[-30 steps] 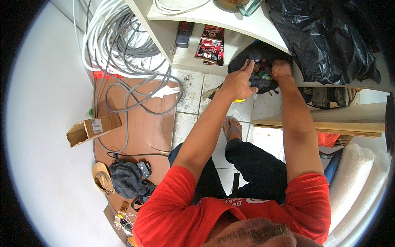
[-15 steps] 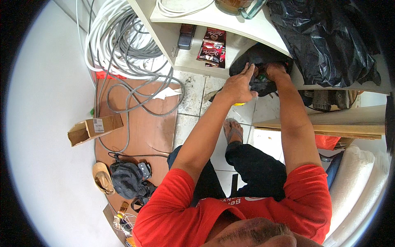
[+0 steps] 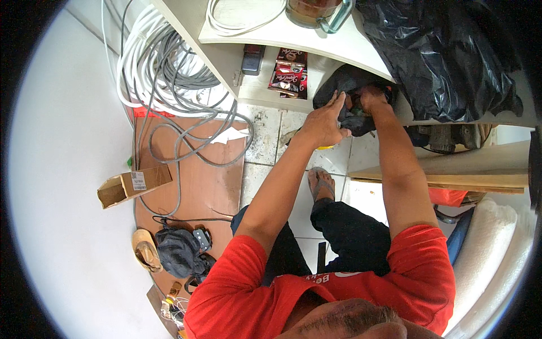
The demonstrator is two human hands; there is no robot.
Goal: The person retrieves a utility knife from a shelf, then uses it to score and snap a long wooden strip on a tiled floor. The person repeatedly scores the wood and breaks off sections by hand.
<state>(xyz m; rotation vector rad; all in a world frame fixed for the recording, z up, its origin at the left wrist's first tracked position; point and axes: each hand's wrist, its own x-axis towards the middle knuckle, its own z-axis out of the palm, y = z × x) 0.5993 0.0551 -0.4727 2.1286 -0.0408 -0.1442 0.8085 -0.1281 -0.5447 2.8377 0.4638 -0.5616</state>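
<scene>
A black bag (image 3: 332,83) sits in the lower shelf compartment and hangs a little over its front edge, with its mouth open. Against the left side of that mouth rests my left hand (image 3: 324,122), its fingers stretched out and the thumb apart. My right hand (image 3: 372,100) reaches into the bag, and its fingertips are hidden inside. Something dark with bits of green shows between the two hands, too small to name. Below my left hand a yellow thing (image 3: 326,148) peeks out, mostly covered.
Red sachets (image 3: 289,79) and a dark small box (image 3: 253,59) share the compartment. A glass mug (image 3: 307,14) stands above. A black plastic sheet (image 3: 440,62) hangs at right. Coiled cables (image 3: 186,68), an open carton (image 3: 135,185), a cap (image 3: 147,250) and a dark backpack (image 3: 179,248) lie left.
The view has shifted slightly. My right hand has moved a little toward the left inside the bag's mouth; my left hand stays at the bag's side.
</scene>
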